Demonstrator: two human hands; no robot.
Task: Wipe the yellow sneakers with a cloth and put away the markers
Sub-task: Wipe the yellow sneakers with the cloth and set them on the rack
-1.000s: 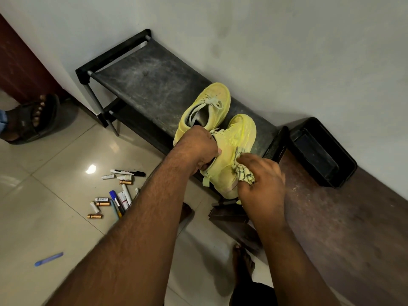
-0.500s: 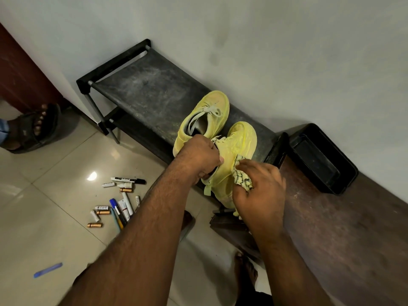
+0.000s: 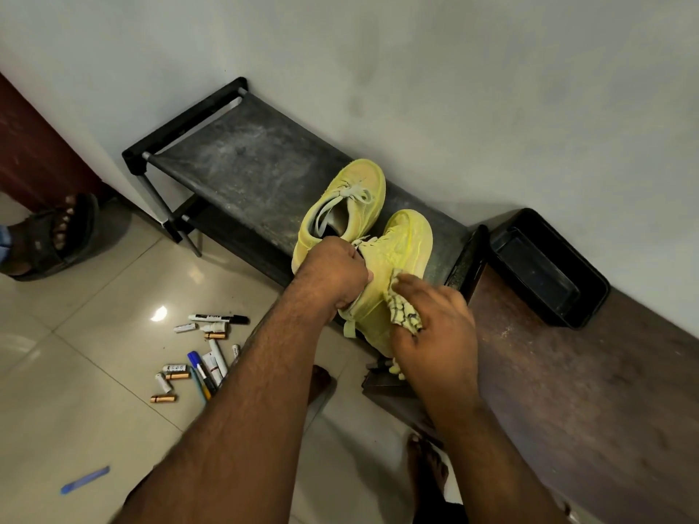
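Far left, a sandalled foot (image 3: 53,236) at the doorway edge. Blue strip (image 3: 85,479) lies alone on the floor tiles (image 3: 75,391). Markers (image 3: 212,363) scattered on the tiles with several batteries (image 3: 163,398) among them, just in front of the black shoe rack (image 3: 242,172). Two yellow sneakers on the rack's top shelf: far sneaker (image 3: 342,206) sits free; near sneaker (image 3: 393,266) is gripped at its collar by the left hand (image 3: 333,274), fingers curled tight round the opening. Right hand (image 3: 435,330) presses a crumpled patterned cloth (image 3: 403,312) against that sneaker's side, fingers bent over it. Further right, a black tray (image 3: 548,270) rests on a brown ledge (image 3: 586,391) against the wall.
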